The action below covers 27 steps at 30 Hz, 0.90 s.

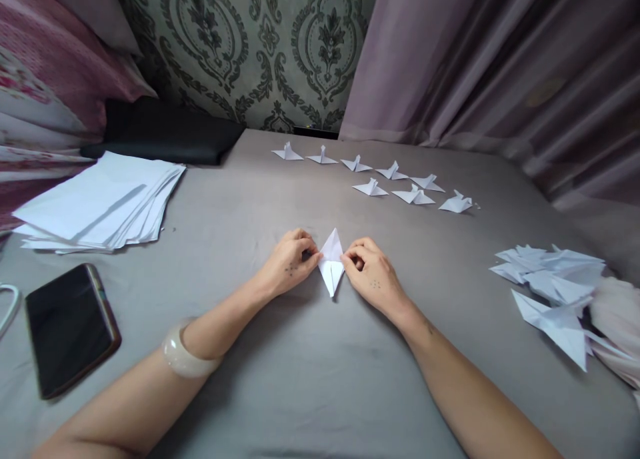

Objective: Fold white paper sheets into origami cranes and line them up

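A small white piece of folded paper [332, 262], diamond-shaped with a long vertical crease, is at the middle of the grey cloth surface. My left hand [294, 262] pinches its left corner between thumb and forefinger. On the opposite side, my right hand [373, 272] grips the right corner in the same way. The paper's points face away from me and toward me. Both hands are low over the cloth, and a pale bangle [185, 355] circles my left wrist.
Several folded paper birds [393, 171] stand in rows farther back. More folded papers [555, 279] are heaped at the right. A stack of white paper sheets [100, 195] lies left, before a black folded item [170, 132]. Nearer is a phone [73, 329]. Curtains [430, 59] hang behind.
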Each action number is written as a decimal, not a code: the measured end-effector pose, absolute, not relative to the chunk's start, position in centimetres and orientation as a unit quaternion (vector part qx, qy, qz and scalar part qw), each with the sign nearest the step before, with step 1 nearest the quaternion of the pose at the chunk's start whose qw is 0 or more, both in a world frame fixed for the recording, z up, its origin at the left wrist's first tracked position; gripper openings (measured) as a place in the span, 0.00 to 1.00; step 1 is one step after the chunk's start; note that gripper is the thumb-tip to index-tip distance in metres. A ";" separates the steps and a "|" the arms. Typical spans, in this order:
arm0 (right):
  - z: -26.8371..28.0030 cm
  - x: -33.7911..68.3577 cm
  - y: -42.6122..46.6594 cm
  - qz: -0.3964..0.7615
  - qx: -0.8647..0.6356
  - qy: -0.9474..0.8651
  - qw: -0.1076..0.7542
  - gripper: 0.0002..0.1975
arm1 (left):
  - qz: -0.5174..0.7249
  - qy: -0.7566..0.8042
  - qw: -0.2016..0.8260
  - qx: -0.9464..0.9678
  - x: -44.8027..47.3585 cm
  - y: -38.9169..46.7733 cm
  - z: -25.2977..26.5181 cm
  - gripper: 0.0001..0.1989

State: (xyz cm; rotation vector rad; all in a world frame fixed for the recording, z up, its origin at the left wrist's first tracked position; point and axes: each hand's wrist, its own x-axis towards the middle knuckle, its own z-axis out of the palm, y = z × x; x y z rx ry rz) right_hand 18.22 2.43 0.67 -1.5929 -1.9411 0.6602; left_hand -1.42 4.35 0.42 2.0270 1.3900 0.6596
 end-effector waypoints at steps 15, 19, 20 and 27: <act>0.8 17.8 2.1 0.178 -0.553 -0.776 0.246 0.09 | 0.201 0.378 0.119 0.896 -0.9 3.5 0.6 0.13; 1.1 17.6 1.4 0.091 -0.512 -0.837 0.170 0.15 | 0.153 0.354 0.088 0.918 -0.9 2.8 0.7 0.17; 1.2 17.7 1.2 0.075 -0.505 -0.847 0.150 0.16 | 0.147 0.355 0.084 0.919 -1.1 2.7 0.7 0.17; 1.7 19.2 0.7 0.054 -0.469 -0.874 0.118 0.18 | 0.141 0.348 0.134 0.917 -3.0 3.1 0.9 0.22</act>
